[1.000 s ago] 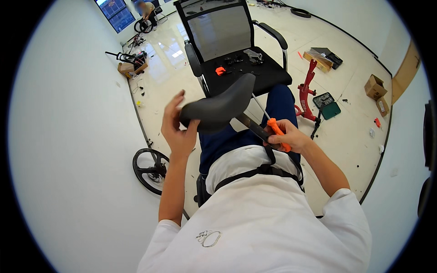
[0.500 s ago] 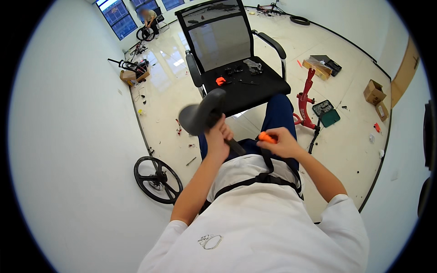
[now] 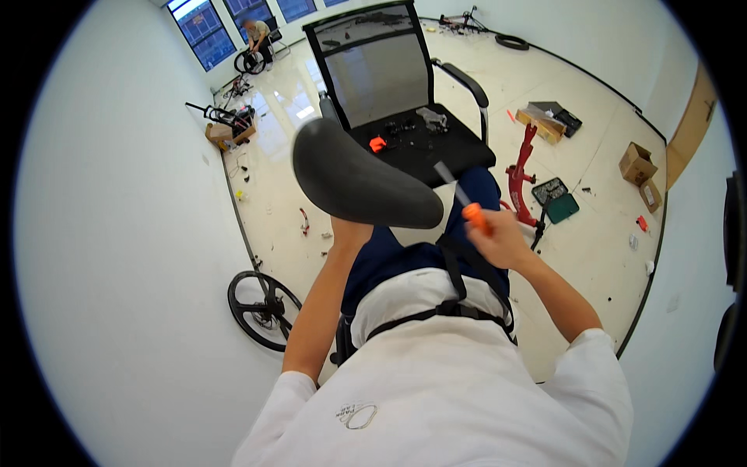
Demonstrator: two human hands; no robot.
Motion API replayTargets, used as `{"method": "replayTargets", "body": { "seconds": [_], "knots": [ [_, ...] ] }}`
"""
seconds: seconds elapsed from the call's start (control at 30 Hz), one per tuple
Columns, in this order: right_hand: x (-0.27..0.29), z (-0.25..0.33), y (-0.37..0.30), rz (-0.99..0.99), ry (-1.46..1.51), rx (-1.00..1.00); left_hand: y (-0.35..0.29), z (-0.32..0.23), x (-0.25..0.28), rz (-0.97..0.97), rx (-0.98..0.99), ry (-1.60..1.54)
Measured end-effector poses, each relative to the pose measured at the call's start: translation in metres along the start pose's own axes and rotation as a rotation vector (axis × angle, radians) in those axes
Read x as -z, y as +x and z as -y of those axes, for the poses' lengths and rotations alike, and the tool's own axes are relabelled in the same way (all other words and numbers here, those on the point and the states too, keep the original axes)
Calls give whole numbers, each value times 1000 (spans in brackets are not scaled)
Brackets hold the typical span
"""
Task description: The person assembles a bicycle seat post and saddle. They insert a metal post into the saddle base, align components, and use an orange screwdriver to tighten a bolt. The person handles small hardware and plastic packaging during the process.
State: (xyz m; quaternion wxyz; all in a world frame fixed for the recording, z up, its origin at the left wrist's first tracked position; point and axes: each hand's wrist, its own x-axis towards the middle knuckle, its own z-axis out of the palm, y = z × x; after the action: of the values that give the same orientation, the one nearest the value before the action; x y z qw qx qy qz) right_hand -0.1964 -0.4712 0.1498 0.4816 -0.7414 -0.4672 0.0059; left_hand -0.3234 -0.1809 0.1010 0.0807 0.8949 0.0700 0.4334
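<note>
A black bicycle saddle point(image 3: 354, 183) is held up before my lap, its top turned toward me. My left hand point(image 3: 352, 232) grips it from underneath; most of the fingers are hidden behind the saddle. In my right hand point(image 3: 502, 240) is an orange-handled screwdriver point(image 3: 476, 218), its pale shaft blurred and pointing up and away. The shaft is apart from the saddle, just off its right end. Beyond them, the black office chair point(image 3: 459, 152) bears an orange piece point(image 3: 377, 145), small dark parts and a clear plastic bag point(image 3: 432, 120) on its seat.
At right on the floor lie a red bike frame part point(image 3: 520, 183), a green case point(image 3: 562, 207) and cardboard boxes point(image 3: 638, 163). A black wheel point(image 3: 268, 311) leans by the left wall. Far off, another person point(image 3: 257, 35) sits handling a wheel point(image 3: 250, 62).
The saddle has turned so its top faces me, hiding the post and my left fingers. My right hand has moved slightly right, and the screwdriver's shaft now shows, pointing away.
</note>
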Motion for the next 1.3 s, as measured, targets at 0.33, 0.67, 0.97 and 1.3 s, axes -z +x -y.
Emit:
{"method": "replayTargets", "body": {
  "seconds": [0.33, 0.67, 0.97, 1.3],
  "knots": [
    [8, -15, 33, -52, -235, 286, 2, 19, -10, 135, 134, -242],
    [14, -17, 97, 103, -526, 372, -24, 60, -46, 491, 702, -1744],
    [6, -5, 137, 79, -384, 261, -25, 80, -67, 368, 737, -1695],
    [-4, -76, 122, -426, 407, -184, 10, 38, 5, 828, 665, -1964]
  ]
}}
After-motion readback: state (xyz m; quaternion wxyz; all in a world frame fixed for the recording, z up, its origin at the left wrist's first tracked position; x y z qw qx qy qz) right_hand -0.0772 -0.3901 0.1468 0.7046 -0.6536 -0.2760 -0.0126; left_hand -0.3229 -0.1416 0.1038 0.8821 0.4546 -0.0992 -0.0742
